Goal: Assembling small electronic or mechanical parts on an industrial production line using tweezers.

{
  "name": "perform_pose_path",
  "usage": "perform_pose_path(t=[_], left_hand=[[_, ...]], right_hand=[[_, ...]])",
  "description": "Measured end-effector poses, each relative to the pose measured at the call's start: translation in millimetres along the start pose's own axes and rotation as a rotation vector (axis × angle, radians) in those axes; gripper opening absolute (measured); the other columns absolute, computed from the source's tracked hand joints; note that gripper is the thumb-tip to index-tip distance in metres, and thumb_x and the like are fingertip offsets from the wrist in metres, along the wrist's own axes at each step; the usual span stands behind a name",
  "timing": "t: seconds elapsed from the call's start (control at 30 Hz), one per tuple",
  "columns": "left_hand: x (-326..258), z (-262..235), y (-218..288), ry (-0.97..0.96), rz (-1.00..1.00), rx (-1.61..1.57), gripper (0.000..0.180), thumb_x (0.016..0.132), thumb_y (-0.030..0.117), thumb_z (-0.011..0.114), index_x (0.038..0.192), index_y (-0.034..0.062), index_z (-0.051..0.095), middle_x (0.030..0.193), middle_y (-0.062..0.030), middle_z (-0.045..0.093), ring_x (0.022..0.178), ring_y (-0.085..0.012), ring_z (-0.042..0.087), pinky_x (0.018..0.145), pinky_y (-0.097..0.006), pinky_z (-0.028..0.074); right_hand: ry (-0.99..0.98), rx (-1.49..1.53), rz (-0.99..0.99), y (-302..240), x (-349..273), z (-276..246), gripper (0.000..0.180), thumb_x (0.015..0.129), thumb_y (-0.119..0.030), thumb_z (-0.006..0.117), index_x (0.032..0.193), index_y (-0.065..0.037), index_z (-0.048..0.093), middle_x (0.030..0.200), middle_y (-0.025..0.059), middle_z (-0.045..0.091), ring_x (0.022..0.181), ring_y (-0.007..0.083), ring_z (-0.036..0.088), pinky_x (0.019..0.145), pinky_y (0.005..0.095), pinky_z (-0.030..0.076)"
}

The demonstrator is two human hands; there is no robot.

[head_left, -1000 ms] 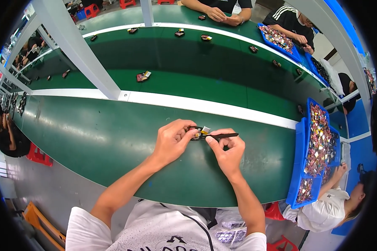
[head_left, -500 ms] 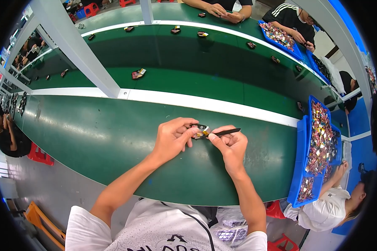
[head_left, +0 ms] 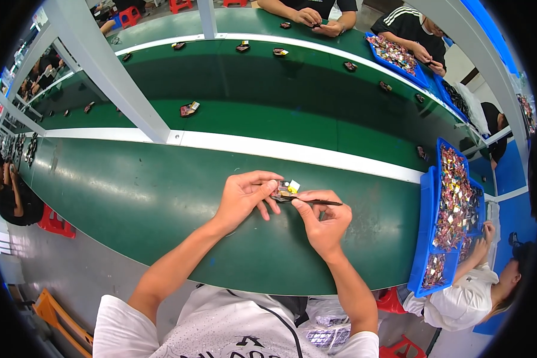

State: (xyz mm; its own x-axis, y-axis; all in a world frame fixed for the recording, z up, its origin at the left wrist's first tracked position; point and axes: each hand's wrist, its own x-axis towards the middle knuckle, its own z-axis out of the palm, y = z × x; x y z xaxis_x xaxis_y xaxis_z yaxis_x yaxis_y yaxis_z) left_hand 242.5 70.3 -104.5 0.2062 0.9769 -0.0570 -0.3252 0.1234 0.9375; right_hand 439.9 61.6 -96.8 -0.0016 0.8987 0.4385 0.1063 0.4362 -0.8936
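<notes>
The left hand point(head_left: 243, 197) pinches a small part point(head_left: 285, 191) with a yellow and white tip, held above the green table point(head_left: 131, 197). Just right of it, the right hand point(head_left: 323, 224) grips a thin dark tool point(head_left: 319, 202) whose end touches the part. Well right of both hands, a blue tray point(head_left: 422, 238) holds many small pieces. Beyond the hands runs a green belt point(head_left: 292, 113) carrying scattered parts.

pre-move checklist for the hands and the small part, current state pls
1. Left hand grips the small part: ok.
2. Right hand holds the thin dark tool: ok.
3. Tool tip seated on the part: cannot tell, too small.
4. Hands over the green bench, off the conveyor: ok.
5. Blue tray of parts on the right, apart from both hands: ok.
</notes>
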Motion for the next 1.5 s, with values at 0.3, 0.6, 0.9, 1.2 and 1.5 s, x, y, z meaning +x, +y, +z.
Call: perform_pose_path(t=[0.3,0.6,0.9,1.2,1.5], left_hand=[[0.2,-1.5,-0.1,0.002,0.01,-0.002,0.027,0.102,0.014,0.062,0.117,-0.0079,0.067,0.095,-0.018,0.072,0.067,-0.0207,0.073,0.047,-0.026,0.057],[-0.4,-4.6,3.2,-0.009,0.005,-0.012,0.024,0.1,0.011,0.065,0.114,-0.0087,0.068,0.09,-0.0174,0.073,0.064,-0.0215,0.073,0.046,-0.026,0.056],[-1.7,-4.7,3.3,0.013,0.008,0.015,0.024,0.1,0.011,0.065,0.112,-0.0095,0.069,0.088,-0.0172,0.072,0.064,-0.0216,0.073,0.046,-0.026,0.056],[-3.0,-4.4,5.5,0.034,0.023,0.033,0.023,0.1,0.01,0.064,0.111,-0.009,0.069,0.087,-0.017,0.072,0.063,-0.0211,0.073,0.047,-0.025,0.056],[-2.8,-4.2,3.0,0.029,0.031,0.021,0.022,0.1,0.009,0.064,0.112,-0.009,0.069,0.088,-0.0169,0.073,0.064,-0.0196,0.072,0.047,-0.025,0.056]], right_hand=[[-0.006,-0.014,-0.023,0.2,0.6,0.7,0.01,0.081,0.003,0.082,0.087,-0.001,0.075,0.087,0.004,0.077,0.046,-0.0001,0.039,0.043,0.0201,0.026],[-0.061,-0.009,0.001,-2.4,4.3,-2.4,0.011,0.08,0.002,0.083,0.088,-0.001,0.075,0.08,0.0022,0.074,0.046,-0.0003,0.038,0.043,0.0202,0.025],[-0.074,-0.001,0.082,-3.2,3.3,-2.1,0.013,0.08,0.002,0.083,0.091,-0.001,0.075,0.069,-0.0019,0.064,0.046,-0.0007,0.038,0.044,0.0207,0.024],[-0.088,-0.077,-0.013,-7.6,2.8,0.4,0.015,0.079,0.001,0.083,0.09,-0.002,0.075,0.078,0.003,0.073,0.044,0.0015,0.039,0.042,0.0212,0.028],[-0.103,-0.125,-0.092,-8.1,2.7,0.9,0.014,0.077,0.002,0.083,0.088,-0.003,0.074,0.085,0.0064,0.076,0.042,0.0027,0.039,0.041,0.0217,0.029]])
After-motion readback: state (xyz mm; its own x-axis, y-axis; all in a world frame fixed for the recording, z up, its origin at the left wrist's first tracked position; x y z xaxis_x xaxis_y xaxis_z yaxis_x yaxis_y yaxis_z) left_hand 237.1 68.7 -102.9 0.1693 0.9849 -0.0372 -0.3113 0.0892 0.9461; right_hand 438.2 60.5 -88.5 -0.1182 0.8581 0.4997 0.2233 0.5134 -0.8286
